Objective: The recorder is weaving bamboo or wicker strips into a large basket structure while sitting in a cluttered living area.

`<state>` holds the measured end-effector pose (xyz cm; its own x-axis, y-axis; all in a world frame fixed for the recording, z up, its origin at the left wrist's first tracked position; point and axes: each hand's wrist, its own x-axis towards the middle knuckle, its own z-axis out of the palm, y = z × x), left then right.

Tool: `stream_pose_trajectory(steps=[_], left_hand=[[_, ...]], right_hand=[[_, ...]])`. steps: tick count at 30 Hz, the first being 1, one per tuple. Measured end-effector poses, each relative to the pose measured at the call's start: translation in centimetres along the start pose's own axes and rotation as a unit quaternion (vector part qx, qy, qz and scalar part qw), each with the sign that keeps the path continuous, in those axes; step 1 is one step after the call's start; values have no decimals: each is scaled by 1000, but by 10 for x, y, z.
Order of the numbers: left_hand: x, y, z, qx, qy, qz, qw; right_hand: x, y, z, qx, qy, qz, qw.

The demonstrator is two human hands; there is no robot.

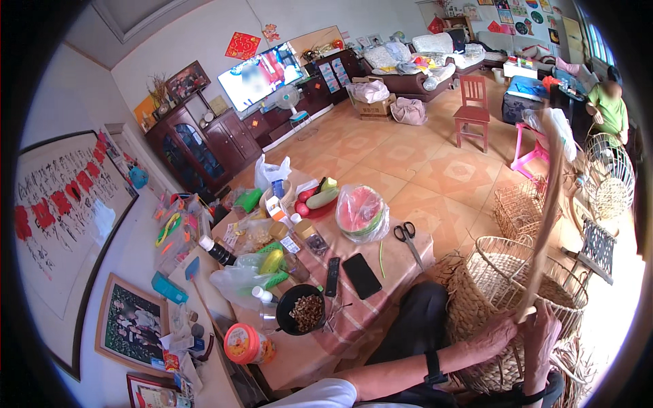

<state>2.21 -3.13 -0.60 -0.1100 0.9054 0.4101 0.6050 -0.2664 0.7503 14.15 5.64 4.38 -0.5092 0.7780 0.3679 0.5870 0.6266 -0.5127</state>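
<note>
The left hand [502, 333] and right hand [542, 334], fingers closed, pinch a long, flat, brown fibre strand [548, 221] over a round, tan, braided-fibre basket [469, 299] with wire ribs. Probably best: keep the strand untwisted and taut, seating each turn snugly.

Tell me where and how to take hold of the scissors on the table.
Grip the scissors by the black handle loops, probably best from above on the phone's side: they lie flat, with the blades pointing toward the woven basket.
</note>
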Motion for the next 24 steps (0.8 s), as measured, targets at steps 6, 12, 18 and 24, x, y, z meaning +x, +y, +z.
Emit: stream_pose_trajectory(steps=[6,12,18,24], left_hand=[[6,-10,-13,138,-45,82,986],[8,-2,-13,115,-29,71,990],[9,-2,-16,128,-65,65,988],[5,-3,-7,181,-62,42,981]], right_hand=[[-10,14,2,58,61,-52,995],[-32,30,12,259,123,181,941],[-70,45,15,469,191,227,832],[-84,88,-2,617,136,323,704]])
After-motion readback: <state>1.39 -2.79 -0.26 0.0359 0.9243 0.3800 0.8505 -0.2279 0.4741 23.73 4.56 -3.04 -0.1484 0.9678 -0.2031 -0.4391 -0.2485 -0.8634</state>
